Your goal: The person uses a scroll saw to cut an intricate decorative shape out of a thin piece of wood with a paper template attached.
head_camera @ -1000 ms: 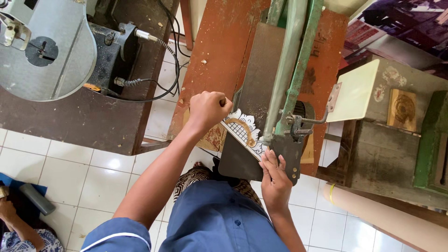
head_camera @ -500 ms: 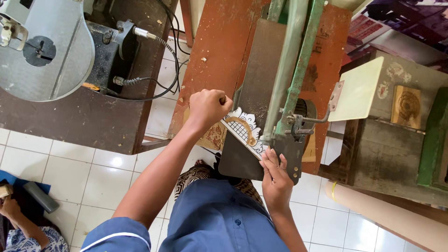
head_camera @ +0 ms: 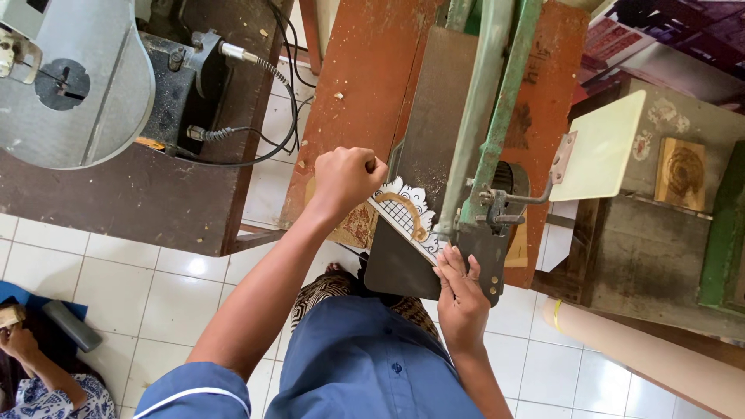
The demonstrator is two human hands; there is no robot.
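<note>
Left hand (head_camera: 347, 177) clenched on flat patterned workpiece (head_camera: 405, 216); right hand (head_camera: 459, 299) fingers press its edge.

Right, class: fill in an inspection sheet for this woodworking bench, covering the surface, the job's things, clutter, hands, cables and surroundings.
Surface: reddish-brown wooden bench, dusty, with a few wood chips.
Job's things: patterned fretwork piece lying on the dark saw table under the green scroll-saw arm.
Clutter: carved wooden block on the grey stand at the right; cardboard tube below it.
Hands: left hand fisted at the piece's far end; right hand with fingers flat on its near edge.
Cables: black cable and a metal flexible hose by the grey band saw.
Surroundings: white tiled floor; another person's hand at lower left.
</note>
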